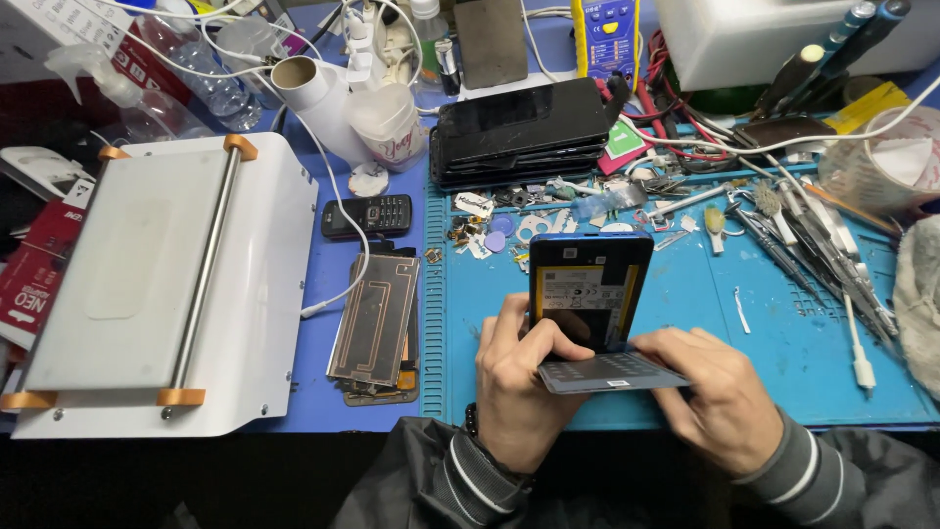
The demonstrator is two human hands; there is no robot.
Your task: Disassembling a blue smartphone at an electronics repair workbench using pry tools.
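An opened smartphone (pixel 590 279) with a blue frame and a yellow-edged battery stands tilted on the blue work mat (pixel 783 343). My left hand (pixel 517 382) grips its lower left edge. My right hand (pixel 720 392) holds a thin grey flat panel (pixel 607 372) against the phone's bottom; my left thumb also rests on that panel. Both wrists show grey striped cuffs and dark sleeves.
A white machine with a metal bar (pixel 166 284) fills the left. Phone back covers (pixel 377 323) and a small black keypad phone (pixel 367 216) lie beside the mat. Stacked screens (pixel 519 132) sit at the back. Tweezers and tools (pixel 813 245) spread at right among small parts (pixel 509 225).
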